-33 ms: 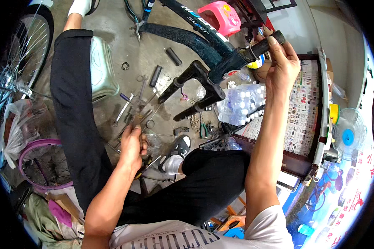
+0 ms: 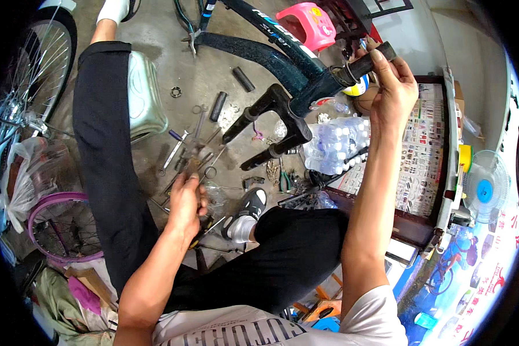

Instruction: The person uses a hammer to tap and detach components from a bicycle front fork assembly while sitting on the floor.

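Observation:
At the upper right my right hand (image 2: 393, 83) is closed round the upper end of the black steerer tube (image 2: 360, 68). That tube stands out of the head of a dark bicycle frame (image 2: 305, 75). From the head's other side the two legs of a black fork (image 2: 282, 130) point down and left. My left hand (image 2: 184, 203) is low over a heap of tools on the floor, its fingers curled. A brownish metal tool (image 2: 196, 167) lies against its fingertips; its kind and what the palm holds are hidden. Beside the heap lies a wrench (image 2: 172, 155).
Two black tubes (image 2: 218, 106) and a toothed ring (image 2: 176, 91) lie on the concrete floor. Wrapped water bottles (image 2: 335, 144) stand near a glass-topped case (image 2: 424, 155). Elsewhere are a pink stool (image 2: 310, 26), a pale green canister (image 2: 146, 95), a purple wheel rim (image 2: 37, 210) and a fan (image 2: 483, 190).

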{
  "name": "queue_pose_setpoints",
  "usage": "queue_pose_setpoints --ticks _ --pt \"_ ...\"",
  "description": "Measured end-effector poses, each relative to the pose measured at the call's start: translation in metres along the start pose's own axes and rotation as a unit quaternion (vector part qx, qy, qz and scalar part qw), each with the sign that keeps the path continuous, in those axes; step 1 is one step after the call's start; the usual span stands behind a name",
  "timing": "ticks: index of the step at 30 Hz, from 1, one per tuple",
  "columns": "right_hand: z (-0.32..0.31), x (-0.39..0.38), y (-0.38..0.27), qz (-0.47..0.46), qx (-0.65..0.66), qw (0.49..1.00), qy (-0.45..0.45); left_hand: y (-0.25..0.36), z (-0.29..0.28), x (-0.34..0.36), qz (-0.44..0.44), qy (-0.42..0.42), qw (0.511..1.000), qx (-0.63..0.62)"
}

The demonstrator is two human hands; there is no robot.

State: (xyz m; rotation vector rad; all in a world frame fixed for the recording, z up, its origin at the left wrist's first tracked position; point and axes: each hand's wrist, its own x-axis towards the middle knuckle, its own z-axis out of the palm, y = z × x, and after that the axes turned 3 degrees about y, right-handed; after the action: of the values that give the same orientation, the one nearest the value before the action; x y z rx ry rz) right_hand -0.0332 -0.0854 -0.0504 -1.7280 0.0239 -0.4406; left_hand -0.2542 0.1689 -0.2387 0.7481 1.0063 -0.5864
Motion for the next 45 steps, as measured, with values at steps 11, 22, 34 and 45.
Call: queue_pose_setpoints --ticks 11,22,34,45 --pt "0.010 0.001 -0.034 0.063 -0.061 0.972 -0.218 0.062 0.072 -0.086 0.094 -0.132 0.987 -0.024" --pt "0.091 -0.039 -0.050 0.012 0.050 0.921 -0.387 0.057 0.088 -0.101 0.123 -0.117 0.985 -0.026" --pt "0.061 -0.025 -0.037 0.019 0.038 0.949 -0.311 0.077 0.060 -0.094 0.103 -0.104 0.984 -0.097" --pt "0.049 -0.018 -0.036 -0.060 -0.095 0.968 -0.225 0.092 0.091 -0.139 0.152 -0.153 0.976 -0.009"
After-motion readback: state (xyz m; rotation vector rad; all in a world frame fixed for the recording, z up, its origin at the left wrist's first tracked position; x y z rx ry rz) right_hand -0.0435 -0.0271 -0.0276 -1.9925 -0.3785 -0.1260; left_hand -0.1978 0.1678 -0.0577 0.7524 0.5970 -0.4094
